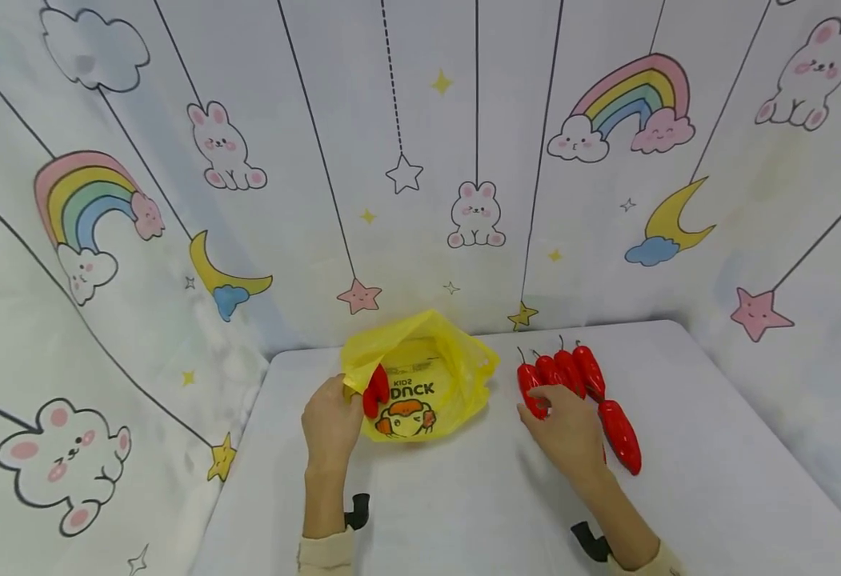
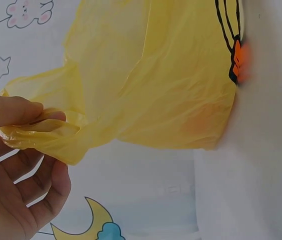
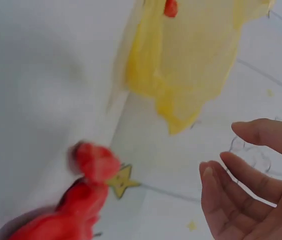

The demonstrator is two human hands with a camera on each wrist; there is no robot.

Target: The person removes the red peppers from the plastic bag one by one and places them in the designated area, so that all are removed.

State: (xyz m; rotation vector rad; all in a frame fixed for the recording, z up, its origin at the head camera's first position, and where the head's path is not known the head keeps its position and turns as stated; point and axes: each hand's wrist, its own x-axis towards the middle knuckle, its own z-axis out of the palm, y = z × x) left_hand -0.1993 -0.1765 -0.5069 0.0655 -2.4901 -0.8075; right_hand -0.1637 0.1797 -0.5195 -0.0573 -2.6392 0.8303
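Observation:
A yellow plastic bag with a printed duck stands with its mouth open on the table. My left hand pinches its left rim; in the left wrist view the thumb and index finger hold the gathered yellow film. Inside the bag, red chili peppers show by the left side. To the right lies a group of glossy red chili peppers, with one pepper lower down. Over the group's near side is my right hand, hiding part of it. Thumb and fingers stand apart, holding nothing.
The white table ends at the back against a white cloth printed with rabbits, rainbows and stars. Black bands show at both wrists.

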